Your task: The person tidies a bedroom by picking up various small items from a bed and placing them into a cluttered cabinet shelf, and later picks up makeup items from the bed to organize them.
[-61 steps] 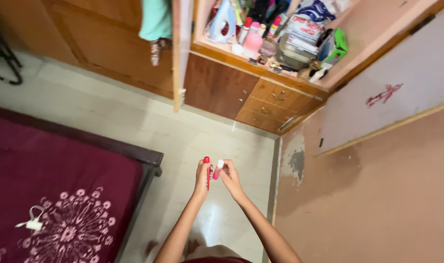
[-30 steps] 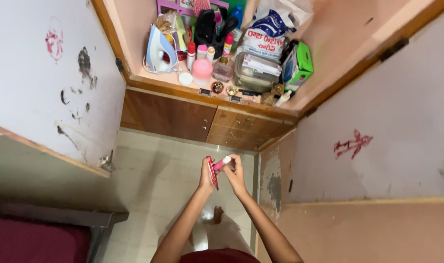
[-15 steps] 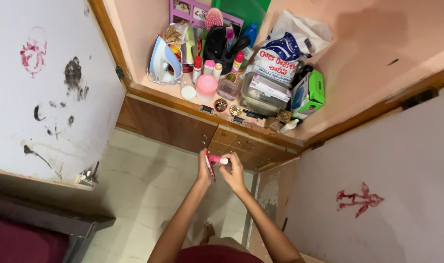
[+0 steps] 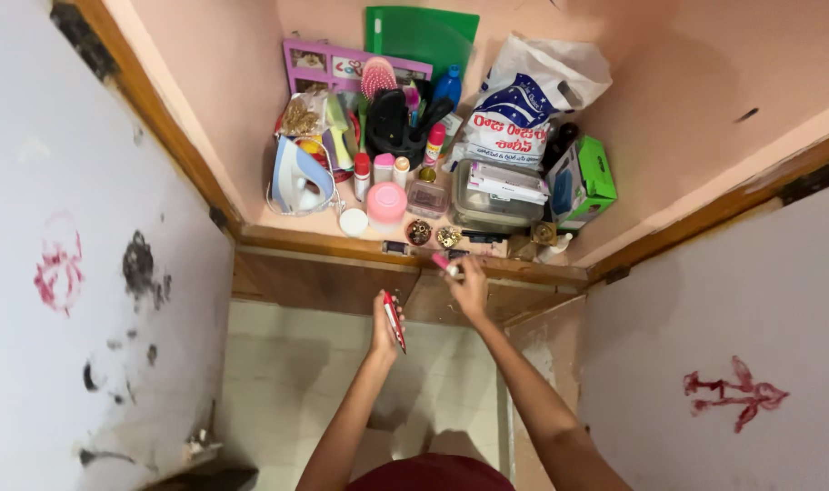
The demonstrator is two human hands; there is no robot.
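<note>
My left hand (image 4: 384, 325) holds a thin red stick-like tube (image 4: 394, 321), pointing down and to the right, in front of the wooden drawers (image 4: 324, 284). My right hand (image 4: 470, 287) is raised higher, close to the shelf's front edge (image 4: 342, 240), and pinches a small pink and white piece (image 4: 444, 264) at its fingertips. The two hands are apart. Just beyond the right hand sit small round brass-coloured items (image 4: 434, 235) on the shelf.
The recessed shelf is crowded: a blue and white iron (image 4: 296, 177), a pink jar (image 4: 386, 202), small bottles (image 4: 378, 170), a clear box (image 4: 496, 193), a printed white bag (image 4: 524, 105), a green box (image 4: 585, 177), a green folder (image 4: 421, 36). White marked walls (image 4: 87, 300) flank both sides; tiled floor (image 4: 287, 373) lies below.
The view swung from a bed and floor up to the shelf. My hands, held together earlier, have separated; the right one has risen toward the shelf edge with the pink piece.
</note>
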